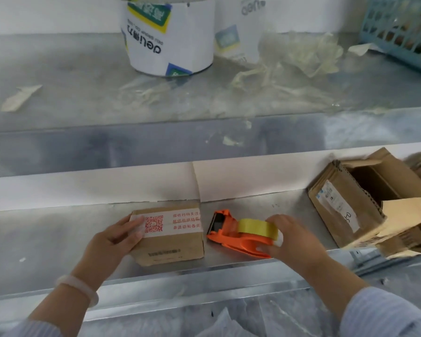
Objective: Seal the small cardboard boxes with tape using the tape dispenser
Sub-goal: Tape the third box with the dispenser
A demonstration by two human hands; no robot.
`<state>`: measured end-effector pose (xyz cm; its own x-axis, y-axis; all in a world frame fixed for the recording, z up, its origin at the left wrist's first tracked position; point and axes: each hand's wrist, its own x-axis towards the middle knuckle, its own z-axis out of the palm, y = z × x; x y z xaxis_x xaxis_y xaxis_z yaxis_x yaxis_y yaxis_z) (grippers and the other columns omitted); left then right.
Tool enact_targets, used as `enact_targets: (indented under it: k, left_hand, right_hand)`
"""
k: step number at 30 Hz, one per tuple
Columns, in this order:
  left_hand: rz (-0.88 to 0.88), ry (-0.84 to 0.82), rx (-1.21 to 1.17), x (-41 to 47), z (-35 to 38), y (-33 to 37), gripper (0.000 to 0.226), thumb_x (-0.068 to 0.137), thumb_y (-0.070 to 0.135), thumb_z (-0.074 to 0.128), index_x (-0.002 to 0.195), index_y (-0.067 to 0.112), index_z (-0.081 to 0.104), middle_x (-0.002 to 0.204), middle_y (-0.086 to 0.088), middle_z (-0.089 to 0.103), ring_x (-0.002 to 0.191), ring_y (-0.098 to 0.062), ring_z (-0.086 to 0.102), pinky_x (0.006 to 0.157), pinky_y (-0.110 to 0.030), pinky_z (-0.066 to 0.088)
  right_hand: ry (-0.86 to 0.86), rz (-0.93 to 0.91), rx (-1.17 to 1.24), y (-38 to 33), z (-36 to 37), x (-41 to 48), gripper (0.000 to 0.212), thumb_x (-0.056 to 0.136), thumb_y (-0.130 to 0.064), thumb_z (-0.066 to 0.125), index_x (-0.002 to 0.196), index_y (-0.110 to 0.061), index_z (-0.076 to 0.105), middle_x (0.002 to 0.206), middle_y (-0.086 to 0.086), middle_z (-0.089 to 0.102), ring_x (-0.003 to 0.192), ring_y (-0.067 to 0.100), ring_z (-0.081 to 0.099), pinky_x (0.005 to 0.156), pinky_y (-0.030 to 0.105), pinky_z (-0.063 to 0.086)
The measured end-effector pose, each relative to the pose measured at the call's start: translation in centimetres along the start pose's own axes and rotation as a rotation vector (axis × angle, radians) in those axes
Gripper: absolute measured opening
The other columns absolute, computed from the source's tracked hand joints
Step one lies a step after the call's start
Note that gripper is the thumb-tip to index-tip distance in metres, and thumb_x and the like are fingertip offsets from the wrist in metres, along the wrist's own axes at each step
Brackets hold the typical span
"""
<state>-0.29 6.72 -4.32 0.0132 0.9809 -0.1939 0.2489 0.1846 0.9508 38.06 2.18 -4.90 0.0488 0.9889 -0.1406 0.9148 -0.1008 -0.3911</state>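
Left hand (114,237) reaches in from 7 o'clock, palm down, thumb on top, and grips the left end of the box (170,235). Right hand (294,237) comes from 5 o'clock, fingers curled round the dispenser (229,239) handle. One box, low on the shelf (46,239); one dispenser at its 3 o'clock, just beside it, carrying one yellow roll (257,229). One opened carton (345,205) at 3 o'clock, two white packs (170,40) at 12, one blue basket (399,32) at 2.
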Motion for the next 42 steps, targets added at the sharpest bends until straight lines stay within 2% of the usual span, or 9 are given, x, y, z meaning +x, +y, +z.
enact_targets:
  k: [3, 8, 11, 16, 19, 27, 33, 39, 42]
  left_hand:
    - [-0.032, 0.016, -0.021, -0.3, 0.3, 0.2, 0.030, 0.085, 0.012, 0.071, 0.091, 0.042, 0.074, 0.131, 0.013, 0.057, 0.103, -0.003, 0.061, 0.102, -0.035, 0.048]
    - [-0.045, 0.048, -0.009, -0.9, 0.8, 0.7, 0.025, 0.086, 0.017, 0.070, 0.100, 0.037, 0.072, 0.133, 0.009, 0.057, 0.108, -0.009, 0.061, 0.103, -0.035, 0.046]
    - [-0.056, 0.064, -0.019, -1.1, 1.1, 0.9, 0.025, 0.087, 0.017, 0.069, 0.106, 0.033, 0.071, 0.132, 0.009, 0.059, 0.106, -0.007, 0.062, 0.099, -0.033, 0.048]
    - [-0.067, 0.085, -0.021, -1.2, 1.4, 1.0, 0.026, 0.089, 0.017, 0.068, 0.108, 0.033, 0.070, 0.128, 0.015, 0.058, 0.092, 0.004, 0.064, 0.075, -0.011, 0.053]
    - [-0.068, 0.095, -0.040, -1.3, 1.7, 1.1, 0.024, 0.089, 0.017, 0.067, 0.105, 0.034, 0.071, 0.123, 0.014, 0.061, 0.086, 0.007, 0.066, 0.070, -0.008, 0.053]
    - [-0.081, 0.090, -0.092, -1.6, 2.5, 1.2, 0.024, 0.088, 0.015, 0.068, 0.105, 0.031, 0.072, 0.125, 0.008, 0.064, 0.091, -0.002, 0.067, 0.072, -0.011, 0.055]
    - [-0.065, 0.031, -0.098, -1.8, 5.3, 1.6, 0.025, 0.087, 0.013, 0.069, 0.105, 0.031, 0.072, 0.125, 0.015, 0.060, 0.095, 0.002, 0.066, 0.081, -0.015, 0.055]
    - [-0.045, -0.015, -0.135, -2.3, 8.9, 2.1, 0.024, 0.088, 0.011, 0.068, 0.099, 0.032, 0.074, 0.117, 0.022, 0.061, 0.090, 0.005, 0.068, 0.074, -0.012, 0.055]
    - [-0.037, -0.043, -0.159, -2.6, 11.0, 2.5, 0.022, 0.088, 0.014, 0.067, 0.101, 0.031, 0.075, 0.116, 0.020, 0.066, 0.094, -0.002, 0.069, 0.078, -0.016, 0.056]
  right_hand:
    - [-0.036, -0.029, 0.063, 0.4, -0.1, 0.3, 0.062, 0.073, -0.057, 0.076, 0.124, -0.032, 0.051, 0.113, -0.013, 0.049, 0.104, 0.010, 0.049, 0.086, 0.023, 0.041]
    - [-0.125, -0.166, 0.050, 1.2, 0.8, -0.1, 0.086, 0.079, -0.059, 0.069, 0.147, -0.043, 0.019, 0.137, -0.009, 0.043, 0.120, 0.010, 0.046, 0.098, 0.025, 0.040]
    - [-0.135, -0.199, 0.050, 1.5, 1.3, -0.4, 0.091, 0.083, -0.052, 0.068, 0.150, -0.045, 0.006, 0.144, -0.007, 0.041, 0.120, 0.011, 0.049, 0.095, 0.024, 0.042]
    - [-0.154, -0.170, 0.005, 1.2, 0.7, 0.4, 0.082, 0.084, -0.055, 0.066, 0.148, -0.045, 0.015, 0.131, -0.005, 0.055, 0.109, 0.014, 0.058, 0.089, 0.026, 0.047]
    - [-0.149, -0.175, -0.060, 1.4, 1.0, 0.3, 0.076, 0.087, -0.059, 0.059, 0.145, -0.048, 0.012, 0.125, -0.005, 0.060, 0.102, 0.015, 0.060, 0.086, 0.029, 0.051]
    - [-0.112, -0.131, 0.062, 1.9, 0.6, -0.4, 0.070, 0.091, -0.057, 0.054, 0.149, -0.050, 0.014, 0.128, -0.006, 0.055, 0.108, 0.013, 0.057, 0.088, 0.022, 0.044]
    - [0.024, -0.130, 0.231, 4.0, -2.0, -0.9, 0.064, 0.087, -0.051, 0.063, 0.132, -0.066, 0.019, 0.114, -0.010, 0.057, 0.098, 0.009, 0.061, 0.088, 0.024, 0.048]
    - [0.274, -0.112, 0.249, 5.5, -5.3, -1.7, 0.066, 0.082, -0.043, 0.071, 0.140, -0.048, 0.040, 0.103, -0.010, 0.060, 0.084, 0.000, 0.061, 0.076, 0.008, 0.040]
    - [0.397, -0.165, 0.252, 5.5, -7.2, -2.1, 0.063, 0.079, -0.043, 0.071, 0.137, -0.043, 0.046, 0.102, -0.011, 0.058, 0.082, -0.019, 0.056, 0.075, -0.005, 0.035]
